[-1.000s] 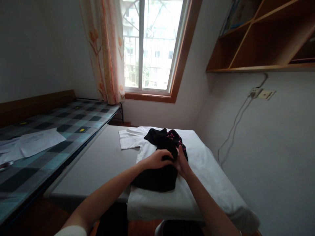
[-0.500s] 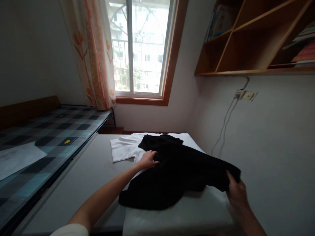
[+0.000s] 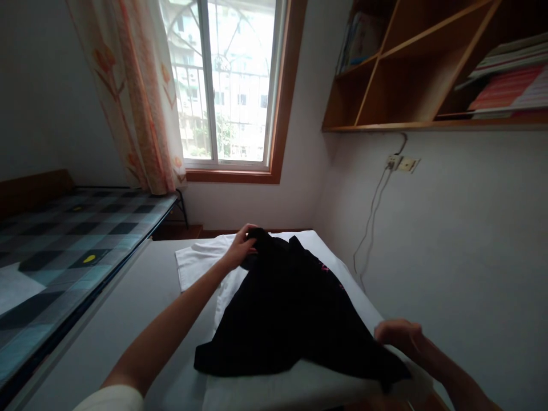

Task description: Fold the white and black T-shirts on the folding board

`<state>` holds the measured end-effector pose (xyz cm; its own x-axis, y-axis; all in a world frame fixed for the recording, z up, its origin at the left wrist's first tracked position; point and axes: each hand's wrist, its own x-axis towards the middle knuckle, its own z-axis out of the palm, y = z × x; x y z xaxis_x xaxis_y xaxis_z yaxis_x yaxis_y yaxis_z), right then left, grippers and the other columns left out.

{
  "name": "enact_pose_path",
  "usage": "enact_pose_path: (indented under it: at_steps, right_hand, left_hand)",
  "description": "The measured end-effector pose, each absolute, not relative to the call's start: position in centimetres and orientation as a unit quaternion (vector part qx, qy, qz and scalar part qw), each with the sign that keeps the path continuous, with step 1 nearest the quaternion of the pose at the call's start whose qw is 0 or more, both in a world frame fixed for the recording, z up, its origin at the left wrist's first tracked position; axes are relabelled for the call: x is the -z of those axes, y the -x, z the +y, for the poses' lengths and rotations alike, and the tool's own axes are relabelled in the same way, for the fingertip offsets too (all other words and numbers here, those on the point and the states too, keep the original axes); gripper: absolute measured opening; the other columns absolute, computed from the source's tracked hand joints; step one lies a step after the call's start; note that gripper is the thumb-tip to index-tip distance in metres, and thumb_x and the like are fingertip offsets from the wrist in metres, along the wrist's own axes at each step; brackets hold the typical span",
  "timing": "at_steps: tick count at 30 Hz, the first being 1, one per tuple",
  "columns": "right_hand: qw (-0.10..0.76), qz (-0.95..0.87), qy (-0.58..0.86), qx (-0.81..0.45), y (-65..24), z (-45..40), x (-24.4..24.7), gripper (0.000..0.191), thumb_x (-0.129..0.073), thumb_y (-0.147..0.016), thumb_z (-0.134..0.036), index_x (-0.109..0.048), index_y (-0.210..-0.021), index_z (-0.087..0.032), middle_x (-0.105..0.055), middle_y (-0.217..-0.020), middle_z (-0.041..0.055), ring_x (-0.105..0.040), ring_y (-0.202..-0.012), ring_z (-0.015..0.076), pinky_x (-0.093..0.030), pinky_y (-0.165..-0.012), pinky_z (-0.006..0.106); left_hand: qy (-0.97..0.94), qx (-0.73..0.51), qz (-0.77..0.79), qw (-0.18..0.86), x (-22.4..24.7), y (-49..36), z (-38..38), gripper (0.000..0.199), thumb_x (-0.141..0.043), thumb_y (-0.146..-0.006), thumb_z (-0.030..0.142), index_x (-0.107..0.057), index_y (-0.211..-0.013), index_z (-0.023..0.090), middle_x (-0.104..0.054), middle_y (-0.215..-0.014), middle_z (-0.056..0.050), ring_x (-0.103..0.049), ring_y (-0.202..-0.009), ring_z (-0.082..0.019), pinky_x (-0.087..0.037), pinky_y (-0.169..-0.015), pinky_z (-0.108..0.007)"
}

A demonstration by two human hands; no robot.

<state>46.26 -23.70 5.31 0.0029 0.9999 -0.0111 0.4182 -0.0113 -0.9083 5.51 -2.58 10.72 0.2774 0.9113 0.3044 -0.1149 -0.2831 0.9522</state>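
A black shirt (image 3: 291,308) with small pink marks along its right side is spread over a white shirt (image 3: 199,257). My left hand (image 3: 242,248) pinches the black shirt at its far end and lifts a bunched fold there. Beside the black shirt's near right corner, my right hand (image 3: 400,335) is slightly blurred, its fingers stretched out over the fabric edge and not visibly gripping. Below that hand, the corner of black cloth droops towards the table's near edge. The white shirt's short sleeve sticks out left of the black cloth.
Both shirts lie on a pale table (image 3: 171,337). To the left is a bed with a checked cover (image 3: 124,228) and a paper sheet (image 3: 17,288). A wooden shelf (image 3: 411,85) hangs on the right wall above a socket (image 3: 400,163) with a dangling cord.
My left hand has moved forward and raised the far end of the black shirt. My right hand has loosened from the right corner, which has dropped nearer. The view has shifted right.
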Motion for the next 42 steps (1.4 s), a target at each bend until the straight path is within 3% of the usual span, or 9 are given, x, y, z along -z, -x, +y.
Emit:
enact_pose_path:
  at_steps: [2, 4, 10, 16, 24, 27, 31, 36, 42]
  right_hand:
    - [0.347, -0.625, 0.530, -0.456, -44.0, -21.2, -7.3, 0.088, -0.018, -0.074, -0.087, -0.068, -0.065, -0.015, -0.063, -0.058, 0.0102, -0.062, -0.057, 0.0224, -0.054, -0.064, 0.040]
    - [0.403, -0.622, 0.577, -0.343, -41.2, -17.4, -8.9, 0.065, -0.040, -0.081, -0.075, -0.068, -0.071, -0.017, -0.062, -0.059, 0.0061, -0.060, -0.060, 0.0191, -0.052, -0.068, 0.036]
    - [0.337, -0.672, 0.646, -0.129, -32.5, -5.1, -7.3, 0.072, -0.065, -0.069, -0.064, -0.057, -0.125, -0.021, -0.060, -0.124, 0.0151, -0.055, -0.112, 0.0300, -0.044, -0.092, 0.042]
    - [0.171, -0.696, 0.678, -0.166, -27.9, -1.8, -3.7, 0.049, -0.065, -0.074, -0.054, -0.065, -0.114, -0.026, -0.070, -0.104, 0.0094, -0.058, -0.106, 0.0321, -0.038, -0.091, 0.046]
    - [0.594, -0.542, 0.578, -0.137, -35.0, -3.6, -9.6, 0.045, -0.061, -0.071, -0.055, -0.062, -0.094, -0.017, -0.066, -0.095, 0.0091, -0.059, -0.091, 0.0230, -0.046, -0.086, 0.040]
    - [0.657, -0.468, 0.557, -0.197, -40.0, -6.7, -11.3, 0.034, -0.068, -0.067, -0.045, -0.063, -0.086, -0.018, -0.066, -0.084, 0.0038, -0.060, -0.081, 0.0200, -0.048, -0.079, 0.037]
    - [0.464, -0.425, 0.665, -0.402, -45.6, -11.9, -10.1, 0.002, -0.063, -0.064, -0.017, -0.065, -0.063, -0.018, -0.066, -0.066, 0.0052, -0.059, -0.062, 0.0181, -0.048, -0.061, 0.032]
    - [0.346, -0.349, 0.782, -0.384, -49.9, -15.0, -7.8, 0.024, -0.066, -0.047, 0.001, -0.057, -0.044, -0.021, -0.052, -0.042, -0.0003, -0.042, -0.037, 0.0122, -0.040, -0.045, 0.030]
    - [0.312, -0.634, 0.687, -0.172, -44.4, -8.8, -9.0, 0.013, -0.073, -0.057, -0.026, -0.071, -0.069, -0.022, -0.069, -0.068, 0.0031, -0.062, -0.065, 0.0209, -0.050, -0.073, 0.037]
  left_hand:
    - [-0.615, -0.535, 0.276, 0.509, -13.7, -3.5, -2.9, 0.030, -0.065, -0.074, 0.031, -0.054, -0.102, 0.023, -0.055, -0.083, 0.004, -0.054, -0.068, -0.009, -0.048, -0.056, -0.017]
    - [-0.633, -0.522, 0.261, 0.510, -15.5, -1.6, -3.4, 0.031, -0.067, -0.073, 0.032, -0.056, -0.101, 0.023, -0.055, -0.081, 0.004, -0.054, -0.068, -0.008, -0.047, -0.057, -0.017]
    - [-0.733, -0.329, 0.333, 0.493, -13.6, 0.8, -5.6, 0.034, -0.066, -0.075, 0.035, -0.062, -0.104, 0.018, -0.061, -0.085, -0.001, -0.057, -0.073, -0.012, -0.049, -0.061, -0.021]
    - [-0.710, -0.231, 0.408, 0.525, -8.3, 1.7, -6.7, 0.037, -0.060, -0.079, 0.046, -0.063, -0.102, 0.017, -0.058, -0.077, 0.000, -0.057, -0.064, -0.012, -0.051, -0.057, -0.025]
    - [-0.602, -0.545, 0.383, 0.441, -12.7, 6.9, -4.7, 0.044, -0.062, -0.076, 0.052, -0.060, -0.105, 0.019, -0.063, -0.087, -0.001, -0.060, -0.076, -0.013, -0.050, -0.066, -0.024]
    - [-0.607, -0.596, 0.383, 0.360, -14.4, 7.5, -3.6, 0.046, -0.068, -0.071, 0.053, -0.063, -0.099, 0.017, -0.065, -0.086, -0.001, -0.061, -0.076, -0.014, -0.049, -0.067, -0.024]
    - [-0.713, -0.446, 0.420, 0.341, -13.2, 6.4, -4.1, 0.047, -0.073, -0.067, 0.048, -0.065, -0.101, 0.016, -0.067, -0.087, -0.003, -0.061, -0.072, -0.015, -0.049, -0.065, -0.026]
    - [-0.811, -0.163, 0.399, 0.395, -9.8, 5.6, -5.7, 0.046, -0.070, -0.070, 0.047, -0.068, -0.108, 0.021, -0.070, -0.093, -0.005, -0.064, -0.080, -0.018, -0.049, -0.069, -0.025]
    - [-0.805, -0.127, 0.453, 0.362, -6.3, 5.3, -6.4, 0.046, -0.057, -0.076, 0.062, -0.072, -0.077, 0.019, -0.071, -0.076, -0.003, -0.061, -0.068, -0.017, -0.042, -0.062, -0.023]
